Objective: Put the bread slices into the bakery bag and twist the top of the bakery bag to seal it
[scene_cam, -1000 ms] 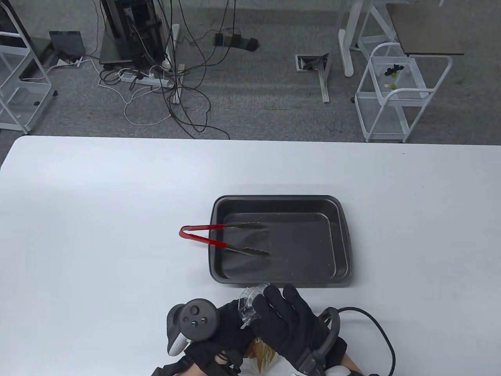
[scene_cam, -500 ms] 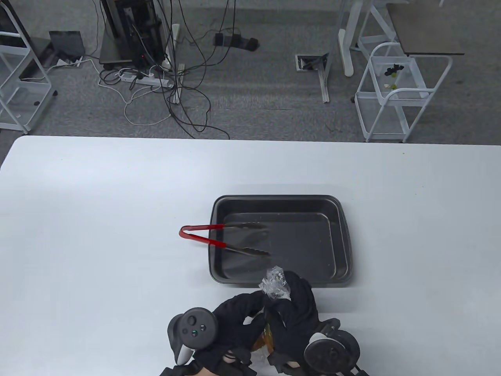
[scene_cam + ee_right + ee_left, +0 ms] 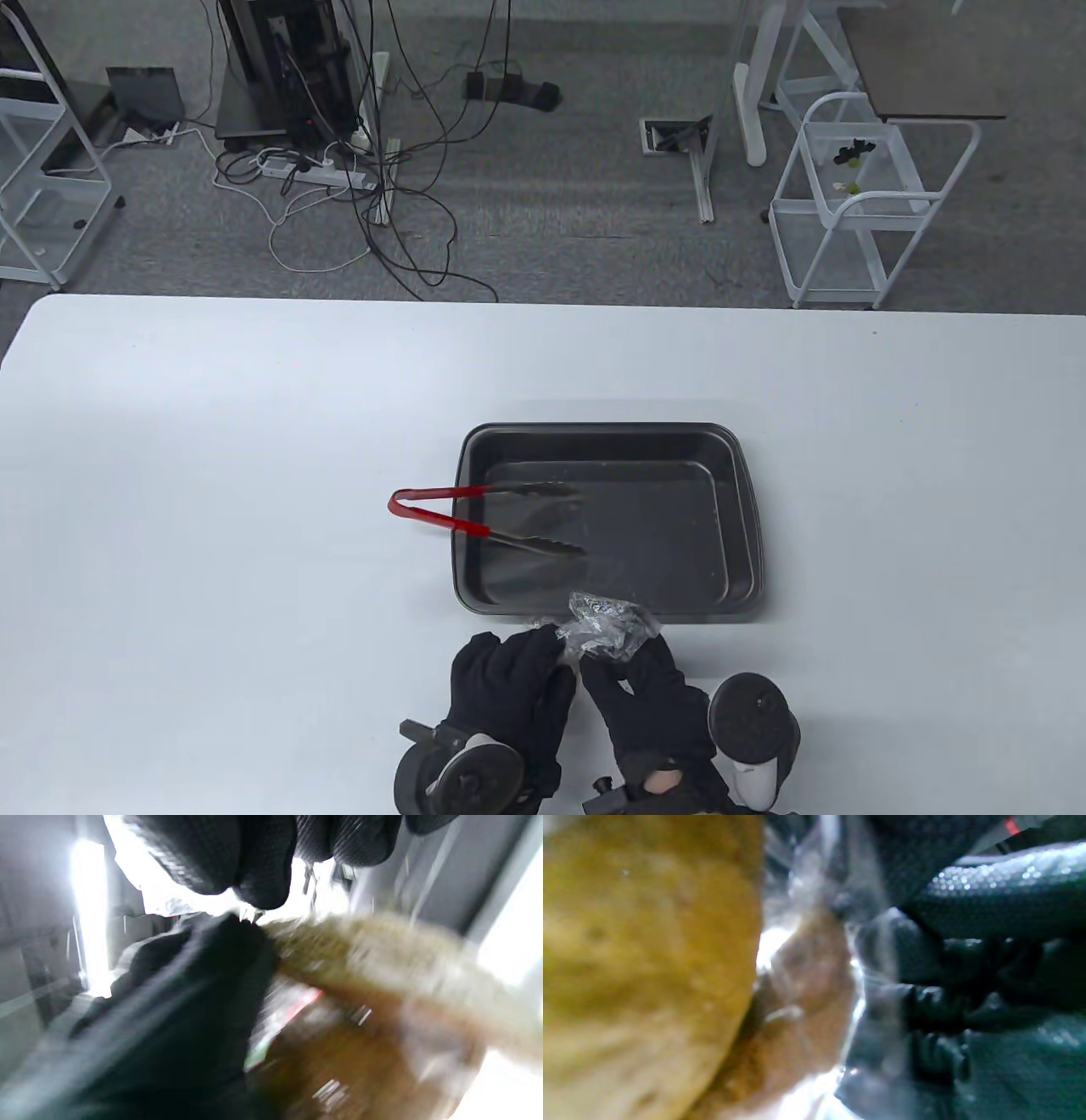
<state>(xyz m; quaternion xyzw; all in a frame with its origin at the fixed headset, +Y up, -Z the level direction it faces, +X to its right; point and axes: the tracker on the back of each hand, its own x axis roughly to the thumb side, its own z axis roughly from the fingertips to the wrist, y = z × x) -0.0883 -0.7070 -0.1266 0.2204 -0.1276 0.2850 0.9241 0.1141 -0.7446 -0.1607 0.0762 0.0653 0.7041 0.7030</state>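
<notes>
The clear bakery bag's crumpled top [image 3: 604,624] sticks out just in front of the black tray, near the table's front edge. My left hand [image 3: 509,688] and right hand [image 3: 649,692] sit side by side under it, fingers curled round the bag's neck. In the table view the bag's body and the bread are hidden beneath the hands. Brown bread slices [image 3: 640,963] fill the left wrist view behind clear plastic. More bread [image 3: 382,993] shows blurred in the right wrist view, beside my left hand's glove [image 3: 178,997].
A black baking tray [image 3: 747,509] lies mid-table, with red-handled tongs [image 3: 475,514] resting over its left rim. Bare white table spreads left and right of the hands. Cables, racks and a white cart stand on the floor beyond the far edge.
Both hands have rolled over around the bag neck; the trackers swung from beside the hands down to the bottom edge. The crumpled top shifted from left of centre toward the tray.
</notes>
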